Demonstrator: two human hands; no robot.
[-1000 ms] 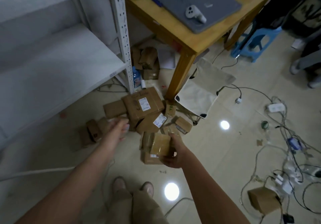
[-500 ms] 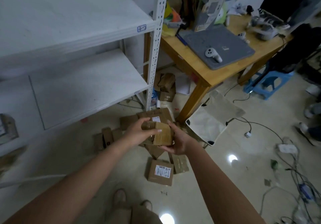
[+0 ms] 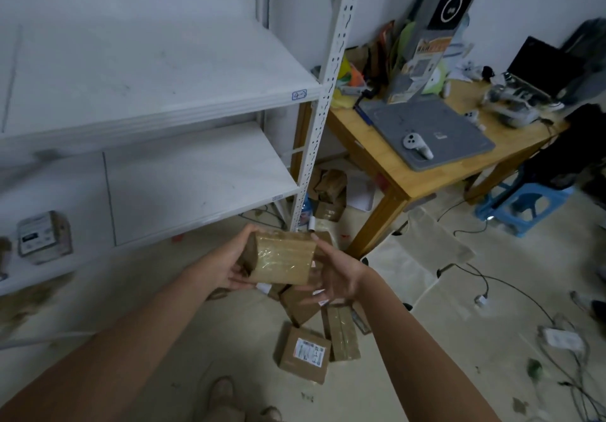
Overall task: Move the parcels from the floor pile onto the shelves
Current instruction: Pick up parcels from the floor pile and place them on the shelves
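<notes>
A small brown parcel [image 3: 282,257] wrapped in clear tape is held in the air above the floor pile. My left hand [image 3: 226,266] grips its left end and my right hand [image 3: 334,277] cups its right side from below. Under my hands lie several brown parcels on the floor, among them one with a white label [image 3: 305,354] and a taped one [image 3: 342,333]. The white metal shelf unit [image 3: 183,172] stands to the left, with one labelled parcel [image 3: 44,236] on its lower board at the far left.
A wooden table [image 3: 403,176] with a grey mat, a controller and clutter stands to the right of the shelf post [image 3: 323,100]. More boxes [image 3: 331,198] lie under it. A blue stool [image 3: 524,205], cables and a beige fabric piece [image 3: 426,257] are on the floor at right.
The parcel has risen from the floor pile, first in my right hand alone, then with my left hand joining. My view has lifted toward the shelves.
</notes>
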